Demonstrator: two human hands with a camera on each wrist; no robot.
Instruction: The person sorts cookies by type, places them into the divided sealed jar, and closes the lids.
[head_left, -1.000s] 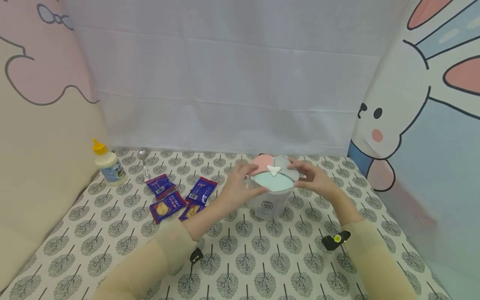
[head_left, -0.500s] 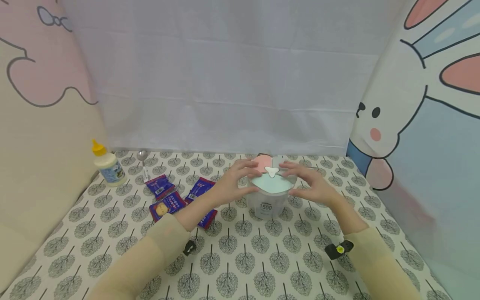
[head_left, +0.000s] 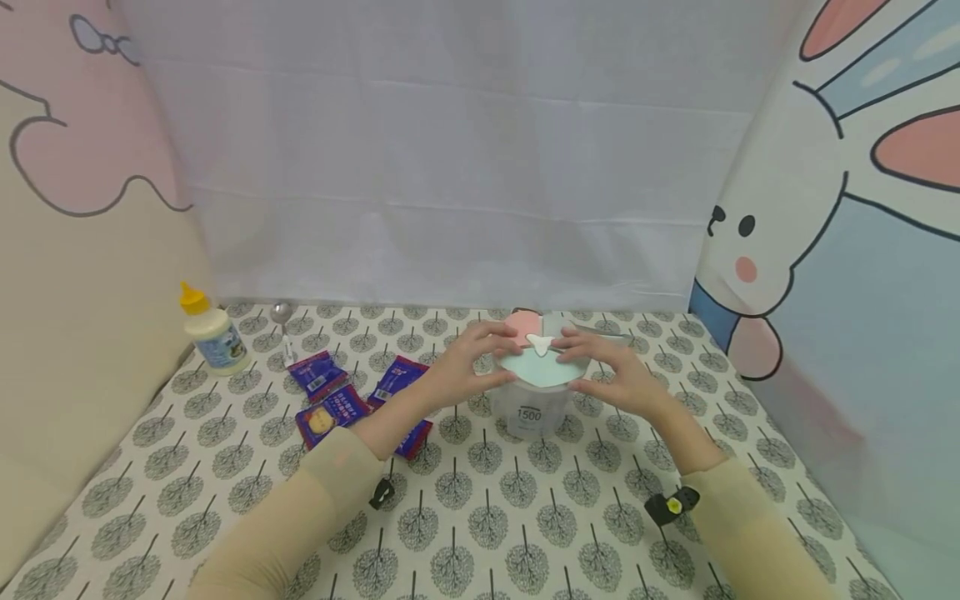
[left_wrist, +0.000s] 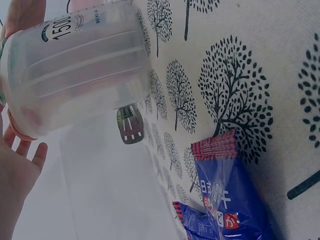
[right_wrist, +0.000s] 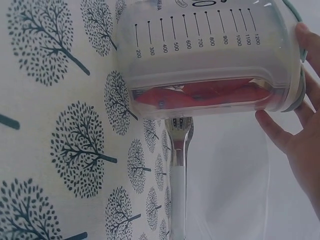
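Note:
A clear, tall storage jar [head_left: 528,419] marked 1500 stands on the patterned tablecloth. Its round lid [head_left: 542,371] has pink, grey and mint sections with a white piece in the middle, and it sits over the jar's mouth. My left hand [head_left: 471,367] holds the lid from the left, fingers on top and thumb along the near rim. From the right, my right hand [head_left: 618,367] holds it the same way. Through the jar wall in the right wrist view, a red wrapper-like item [right_wrist: 205,92] shows inside.
Left of the jar lie several blue snack packets [head_left: 317,373], partly behind the left forearm. A metal spoon [head_left: 282,314] and a yellow-capped bottle [head_left: 222,343] are at the far left. Behind the jar lies a slotted metal utensil with a white handle [right_wrist: 177,200].
The lid has come down from a raised, tilted pose and now lies flatter on the jar. Both hands have shifted slightly left and settled around its rim.

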